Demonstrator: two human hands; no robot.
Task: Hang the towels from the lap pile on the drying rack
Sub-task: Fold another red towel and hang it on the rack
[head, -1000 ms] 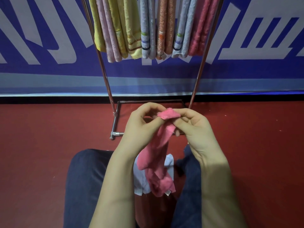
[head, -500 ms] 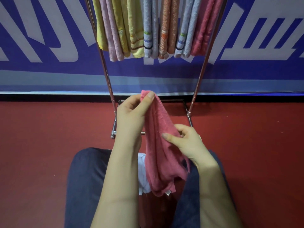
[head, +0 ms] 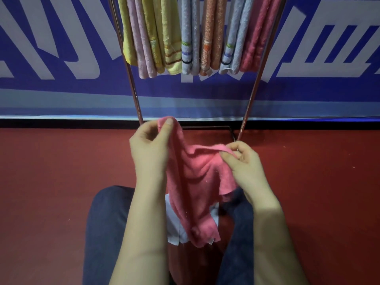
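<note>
While the pink towel [head: 197, 177] is pinched along its top edge by the left hand [head: 150, 149] and right hand [head: 244, 163], it is suspended over the lap [head: 107, 223]; the drying rack [head: 134, 89] is located ahead, above both.

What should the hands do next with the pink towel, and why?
Probably pull the two hands apart to stretch the top edge flat. The left hand pinches one corner of the pink towel up high, the right hand pinches the edge lower down, and the cloth sags bunched between them. Spread out, it should hang more easily on the drying rack.
</note>
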